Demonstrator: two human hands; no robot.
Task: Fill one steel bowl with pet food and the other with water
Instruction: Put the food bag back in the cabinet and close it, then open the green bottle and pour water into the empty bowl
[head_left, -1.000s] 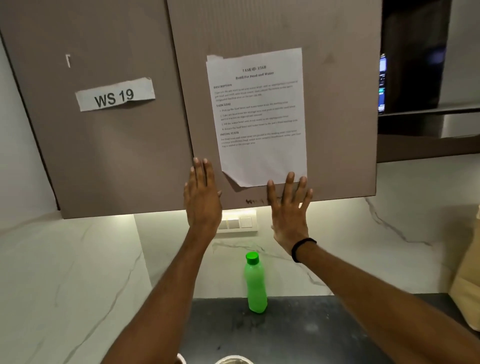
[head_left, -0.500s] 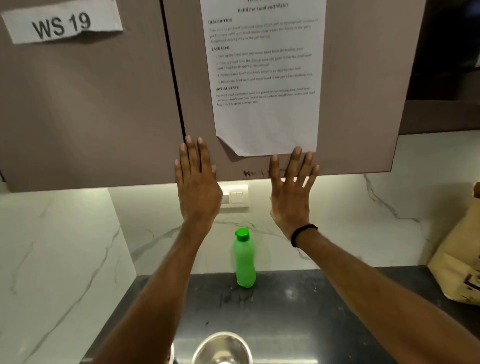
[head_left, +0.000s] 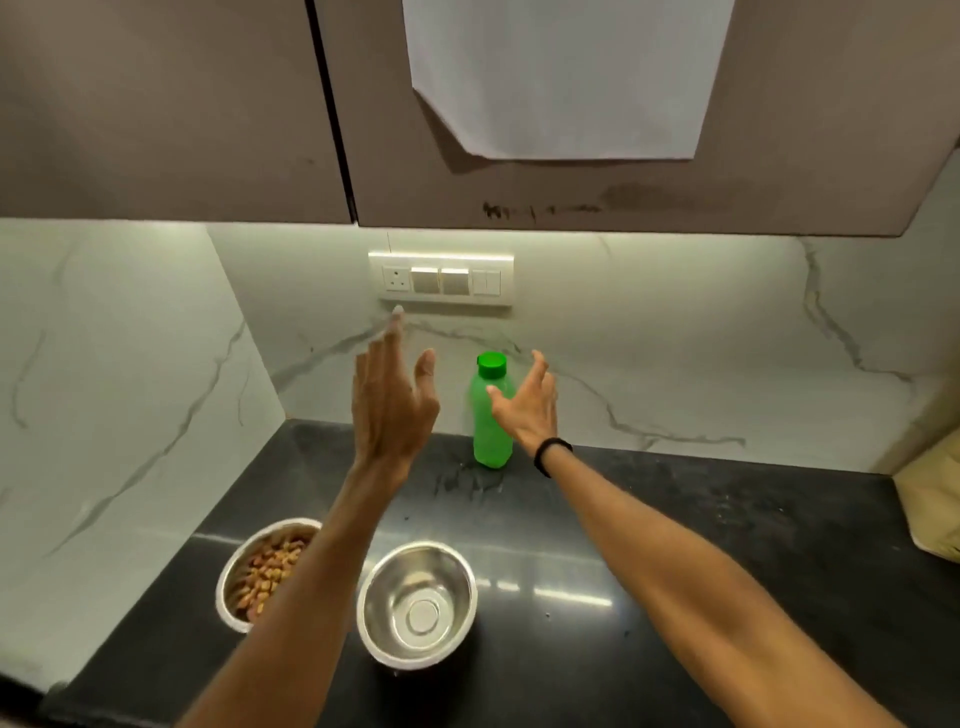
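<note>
Our left hand (head_left: 392, 410) and right hand (head_left: 525, 410) are in the air, fingers loose, holding nothing. On the counter (head_left: 675, 519) stand a bowl of pet food (head_left: 260, 571), an empty bowl (head_left: 418, 603) and a green bottle (head_left: 485, 434).

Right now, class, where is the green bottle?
In the head view, mid-frame, the green bottle stands upright at the back of the dark counter, near the marble wall below the switch panel, partly behind the right hand.

Bare bench (head_left: 675, 571) lies right of the two near bowls (head_left: 418, 603); the green bottle (head_left: 491, 415) stands far, under low cabinets (head_left: 571, 197).
</note>
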